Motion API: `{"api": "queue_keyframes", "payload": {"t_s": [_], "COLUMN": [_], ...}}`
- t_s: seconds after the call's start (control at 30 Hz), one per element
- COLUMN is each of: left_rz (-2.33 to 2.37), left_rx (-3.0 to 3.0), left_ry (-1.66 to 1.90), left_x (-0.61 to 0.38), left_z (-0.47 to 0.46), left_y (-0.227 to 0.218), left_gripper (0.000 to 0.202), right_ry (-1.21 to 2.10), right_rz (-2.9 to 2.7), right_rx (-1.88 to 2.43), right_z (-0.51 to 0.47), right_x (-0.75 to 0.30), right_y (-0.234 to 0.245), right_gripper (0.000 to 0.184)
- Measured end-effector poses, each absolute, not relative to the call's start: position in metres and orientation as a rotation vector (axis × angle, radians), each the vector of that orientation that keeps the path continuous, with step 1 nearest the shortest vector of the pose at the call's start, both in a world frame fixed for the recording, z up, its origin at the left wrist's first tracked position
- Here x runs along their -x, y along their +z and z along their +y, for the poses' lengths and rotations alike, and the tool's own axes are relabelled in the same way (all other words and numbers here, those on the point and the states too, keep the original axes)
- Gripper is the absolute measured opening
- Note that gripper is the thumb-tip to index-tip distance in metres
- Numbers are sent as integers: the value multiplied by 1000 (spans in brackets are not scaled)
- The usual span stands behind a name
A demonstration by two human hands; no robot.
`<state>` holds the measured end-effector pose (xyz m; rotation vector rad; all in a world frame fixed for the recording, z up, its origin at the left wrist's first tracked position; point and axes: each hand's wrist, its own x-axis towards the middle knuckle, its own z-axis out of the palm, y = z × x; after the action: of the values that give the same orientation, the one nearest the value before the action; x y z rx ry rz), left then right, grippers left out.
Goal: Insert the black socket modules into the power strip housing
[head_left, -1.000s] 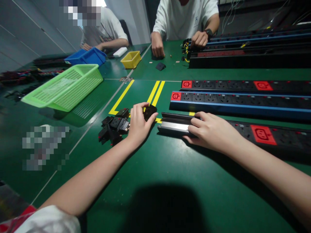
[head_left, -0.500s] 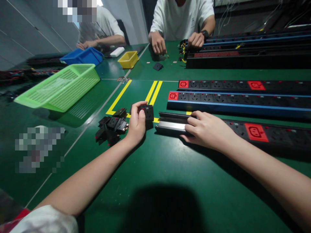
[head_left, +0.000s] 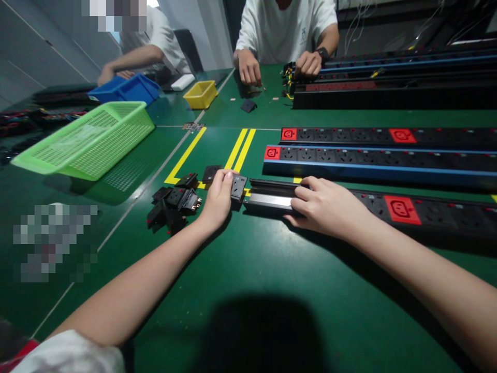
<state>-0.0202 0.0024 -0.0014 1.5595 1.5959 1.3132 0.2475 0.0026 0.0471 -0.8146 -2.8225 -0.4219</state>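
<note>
My left hand (head_left: 217,199) is closed on a small black socket module (head_left: 237,187), holding it against the open left end of a long black power strip housing (head_left: 267,199). My right hand (head_left: 326,207) lies on top of that housing with fingers curled over it, pressing it to the green table. The strip's right part carries a red socket (head_left: 402,209). A pile of several loose black socket modules (head_left: 173,203) lies just left of my left hand.
Two finished power strips (head_left: 368,155) lie beyond the housing, with more stacked at the far right (head_left: 388,83). A green mesh basket (head_left: 87,140), blue bin (head_left: 124,89) and yellow bin (head_left: 200,94) stand to the left. Two other people work at the far edge (head_left: 248,70).
My left hand lifted a socket module from beside the pile, turned it and brought it right to the housing's open end. My right hand stayed on the housing.
</note>
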Motion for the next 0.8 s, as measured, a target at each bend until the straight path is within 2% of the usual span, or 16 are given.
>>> {"api": "queue_keyframes", "payload": {"t_s": [0.23,0.8], "left_rz": [1493,1495], "left_rx": [-1465,-1499], "left_ry": [1266,1213], "left_x": [20,15], "left_z": [7,4], "left_y": [1,4], "left_gripper": [29,32], "right_ry": [-411,-395], "right_rz": [-2837,-2837], "right_rx": [824,819], "right_z": [3,3], "right_x": [-248,-248], "right_y": [47,49], "right_gripper": [32,33]}}
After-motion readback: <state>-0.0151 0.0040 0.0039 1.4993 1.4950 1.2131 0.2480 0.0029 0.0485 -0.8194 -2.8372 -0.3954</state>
